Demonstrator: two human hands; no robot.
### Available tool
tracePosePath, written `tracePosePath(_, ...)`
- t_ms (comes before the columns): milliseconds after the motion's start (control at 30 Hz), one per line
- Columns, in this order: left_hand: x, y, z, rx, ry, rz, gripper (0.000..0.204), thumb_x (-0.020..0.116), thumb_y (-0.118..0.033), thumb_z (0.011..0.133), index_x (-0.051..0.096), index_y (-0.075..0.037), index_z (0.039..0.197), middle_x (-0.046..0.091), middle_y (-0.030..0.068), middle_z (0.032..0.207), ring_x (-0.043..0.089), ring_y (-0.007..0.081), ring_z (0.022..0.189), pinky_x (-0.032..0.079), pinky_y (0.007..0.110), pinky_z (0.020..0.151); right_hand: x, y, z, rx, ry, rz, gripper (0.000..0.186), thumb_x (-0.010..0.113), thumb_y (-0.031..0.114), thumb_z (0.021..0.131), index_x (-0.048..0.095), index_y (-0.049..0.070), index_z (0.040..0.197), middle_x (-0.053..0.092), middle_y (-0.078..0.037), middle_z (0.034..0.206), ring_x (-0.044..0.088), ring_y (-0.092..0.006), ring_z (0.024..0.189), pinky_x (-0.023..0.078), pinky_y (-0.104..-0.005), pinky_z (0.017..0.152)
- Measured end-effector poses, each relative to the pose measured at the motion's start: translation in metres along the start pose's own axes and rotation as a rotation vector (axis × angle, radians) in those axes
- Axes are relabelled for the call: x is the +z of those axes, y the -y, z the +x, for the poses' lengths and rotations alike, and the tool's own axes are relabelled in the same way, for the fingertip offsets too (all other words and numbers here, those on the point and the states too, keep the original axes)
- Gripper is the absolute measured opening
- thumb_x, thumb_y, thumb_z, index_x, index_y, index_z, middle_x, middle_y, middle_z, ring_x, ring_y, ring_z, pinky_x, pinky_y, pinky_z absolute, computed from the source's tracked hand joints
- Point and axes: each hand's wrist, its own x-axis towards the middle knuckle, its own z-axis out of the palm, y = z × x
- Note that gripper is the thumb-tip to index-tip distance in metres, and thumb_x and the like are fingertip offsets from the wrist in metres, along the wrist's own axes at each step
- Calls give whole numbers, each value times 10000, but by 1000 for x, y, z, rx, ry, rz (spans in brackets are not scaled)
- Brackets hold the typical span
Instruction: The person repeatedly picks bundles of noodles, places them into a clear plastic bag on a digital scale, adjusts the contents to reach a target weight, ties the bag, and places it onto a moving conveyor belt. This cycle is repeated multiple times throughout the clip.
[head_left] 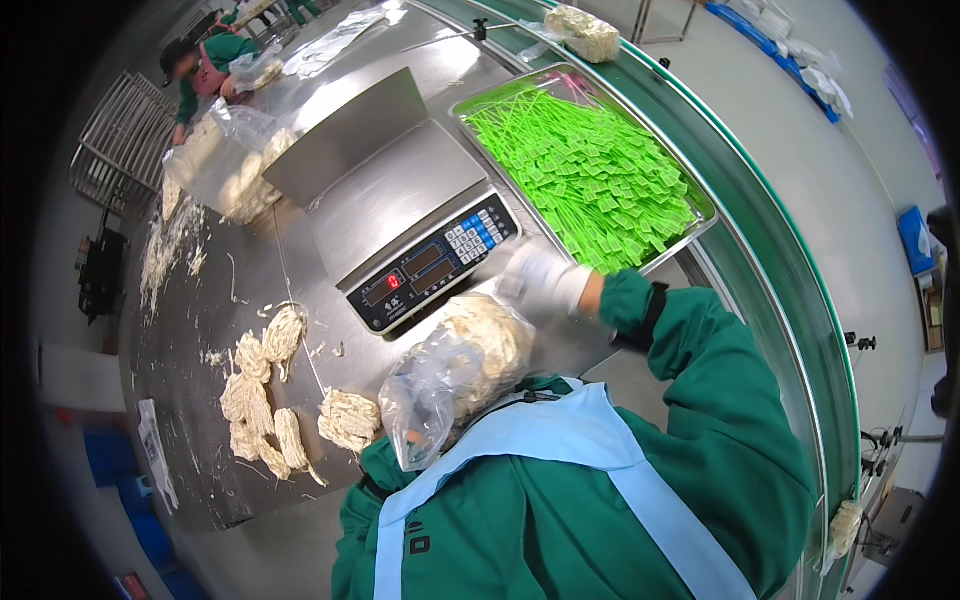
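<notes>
A clear plastic bag of pale noodles (487, 345) is held up close in front of my apron. My left hand (413, 437) is at the bag's lower left, mostly hidden by the plastic; a bit of skin shows through, and it appears to support the bag. My right hand (540, 278), in a white glove, is just above the bag's right side, smeared by motion, so its fingers are unclear. Beyond the bag stands a digital scale (430, 262) with a bare steel pan (395, 190). Right of the scale, a metal tray (712, 212) holds many bright green plastic tag ties (590, 165).
Loose noodle bundles (262, 395) lie on the steel table (185, 400) at left, among scraps. Another open bag of noodles (250, 185) sits beyond the scale. A co-worker (215, 65) handles bags at far left. A green conveyor belt (745, 190) curves along the right, carrying a bagged bundle (583, 35).
</notes>
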Motion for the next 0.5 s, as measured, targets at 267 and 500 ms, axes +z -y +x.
tracePosePath(267, 4, 13, -2, -46, 0, 25, 603, 687, -312, 751, 532, -86, 1289, 536, 105, 1199, 510, 285, 1093, 404, 415, 924, 10, -180, -116, 1044, -1, -602, 286, 640, 334, 821, 639, 118, 1010, 642, -128, 1034, 621, -313, 945, 504, -436, 794)
tracePosePath(500, 5, 8, -2, -25, -9, 57, 568, 673, -312, 750, 565, -100, 1265, 551, 93, 1169, 526, 277, 1058, 419, 415, 890, -41, -110, -114, 1129, 84, -502, 238, 609, 321, 820, 657, 94, 875, 671, -137, 874, 653, -313, 858, 505, -437, 751)
